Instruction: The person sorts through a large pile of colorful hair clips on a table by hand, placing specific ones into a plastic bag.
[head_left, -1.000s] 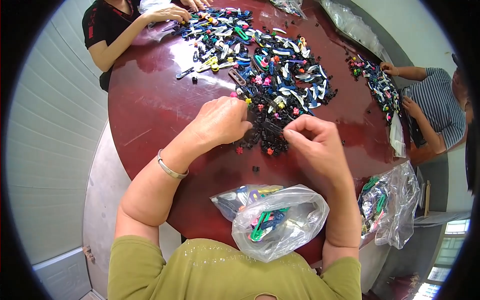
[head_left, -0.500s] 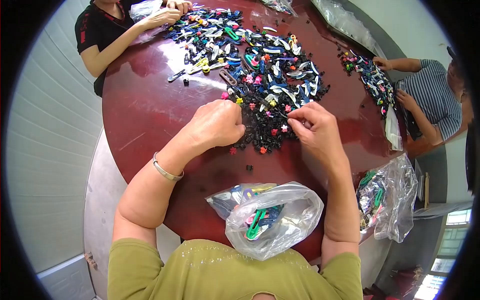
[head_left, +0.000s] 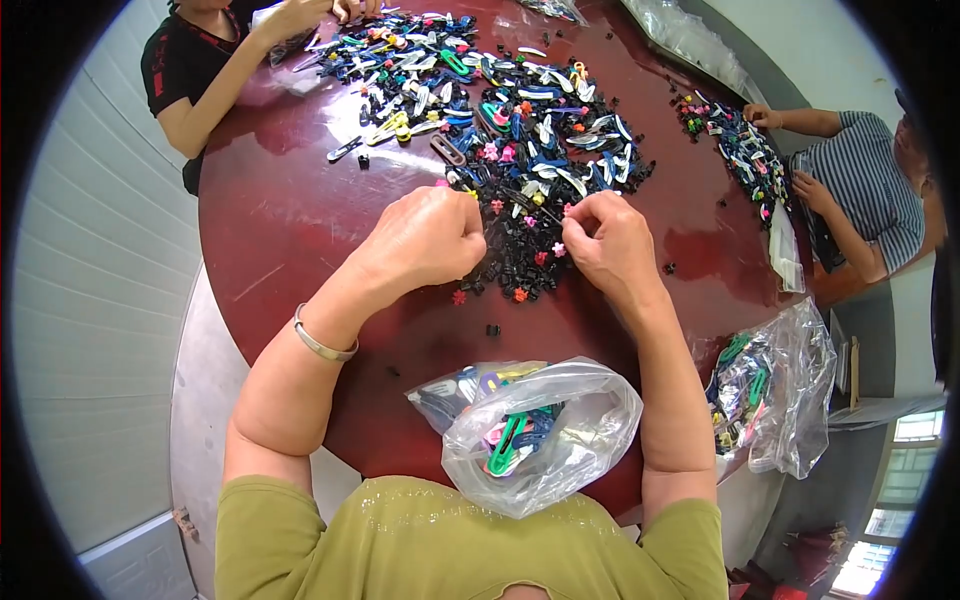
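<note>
My left hand [head_left: 425, 238] is closed at the left edge of a big pile of hair clips [head_left: 540, 130], and whatever its curled fingers hold is hidden. Across the pile's near end, my right hand [head_left: 610, 245] pinches thumb and fingers together. A thin dark piece shows by those fingertips, too small to name. Small black claw clips [head_left: 510, 265] lie between the two hands, with pink, red and orange flower-shaped ones among them. Nearer my body, an open clear plastic bag [head_left: 600, 440] holds several snap clips, including a green one [head_left: 508, 445].
The round dark-red table [head_left: 280, 230] carries everything. A co-worker in black [head_left: 190, 75] sits far left; another in stripes [head_left: 865, 180] sits right by a smaller clip pile [head_left: 745, 160]. A second filled plastic bag [head_left: 790, 390] is beside my right arm. One black claw clip [head_left: 493, 330] lies apart.
My right hand has shifted slightly left and upward, closer to my left hand. My left hand stays closed in nearly the same place. The far-left co-worker's hands have moved up and left.
</note>
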